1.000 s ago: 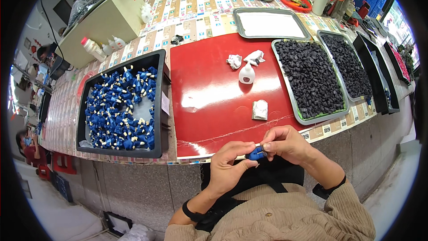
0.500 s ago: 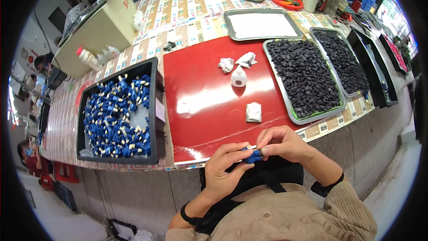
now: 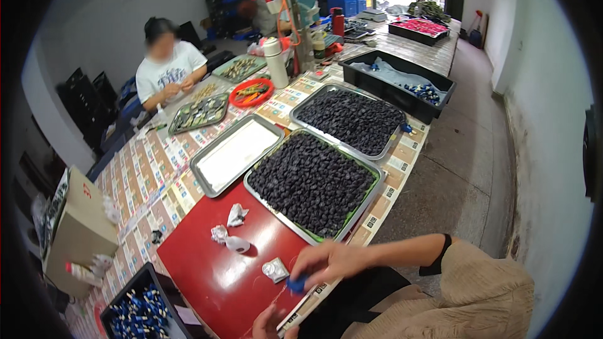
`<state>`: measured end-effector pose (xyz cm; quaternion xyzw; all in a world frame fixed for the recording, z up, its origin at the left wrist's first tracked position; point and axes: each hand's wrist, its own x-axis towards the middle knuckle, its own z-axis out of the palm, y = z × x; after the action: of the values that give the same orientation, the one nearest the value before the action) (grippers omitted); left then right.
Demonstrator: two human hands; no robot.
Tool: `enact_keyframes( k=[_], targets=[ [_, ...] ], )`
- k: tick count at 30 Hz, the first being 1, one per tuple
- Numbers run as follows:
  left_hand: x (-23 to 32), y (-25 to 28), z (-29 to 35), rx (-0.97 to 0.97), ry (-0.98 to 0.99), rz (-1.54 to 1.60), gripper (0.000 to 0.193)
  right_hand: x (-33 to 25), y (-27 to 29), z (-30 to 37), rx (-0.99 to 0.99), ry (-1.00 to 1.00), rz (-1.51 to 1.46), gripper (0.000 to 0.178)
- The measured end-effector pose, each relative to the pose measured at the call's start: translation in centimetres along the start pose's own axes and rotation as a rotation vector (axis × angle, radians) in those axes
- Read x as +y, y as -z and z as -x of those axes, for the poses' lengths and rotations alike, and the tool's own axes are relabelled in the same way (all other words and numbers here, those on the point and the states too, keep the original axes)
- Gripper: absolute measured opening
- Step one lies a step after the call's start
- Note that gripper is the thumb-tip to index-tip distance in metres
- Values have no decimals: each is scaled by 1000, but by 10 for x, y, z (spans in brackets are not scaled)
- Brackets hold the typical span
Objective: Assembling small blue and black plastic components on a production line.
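Observation:
My right hand [image 3: 330, 265] is closed around a small blue piece [image 3: 296, 284] over the near edge of the red mat [image 3: 213, 282]. The piece is blurred, so its exact kind is unclear. My left hand [image 3: 270, 323] shows only in part at the lower edge, somewhat smeared, its fingers apart and nothing visible in them. Just beyond my right hand lies a small white-and-silver packet [image 3: 275, 270]. A small white bottle [image 3: 237, 244] and crumpled white tissue [image 3: 237, 215] rest farther along the mat. At lower left, a black bin [image 3: 164, 295] holds many blue pieces with pale tips.
Two trays of dark pieces [image 3: 311, 185] [image 3: 352, 119] stand beyond my right arm, beside a white-lined tray [image 3: 232, 154]. Behind them is a black bin [image 3: 389, 94] with blue pieces. Across the table sits a person [image 3: 169, 66], near a red basket [image 3: 251, 92] and white flask [image 3: 275, 63].
My view has swung to the right. My hands, together at the blue piece before, have parted. The piece is now in my right hand alone, and my left hand is lower and partly out of view.

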<state>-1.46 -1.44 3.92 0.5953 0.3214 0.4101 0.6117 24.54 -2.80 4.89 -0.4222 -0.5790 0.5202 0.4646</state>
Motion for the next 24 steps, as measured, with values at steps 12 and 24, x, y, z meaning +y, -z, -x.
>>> enact_keyframes(
  k=[12, 24],
  targets=[
    [50, 125, 23, 726, -177, -887, 25, -11, 380, 154, 1850, 191, 1174, 23],
    [52, 149, 41, 677, -23, -1010, 19, 28, 466, 146, 1530, -233, 1321, 29]
  ],
)
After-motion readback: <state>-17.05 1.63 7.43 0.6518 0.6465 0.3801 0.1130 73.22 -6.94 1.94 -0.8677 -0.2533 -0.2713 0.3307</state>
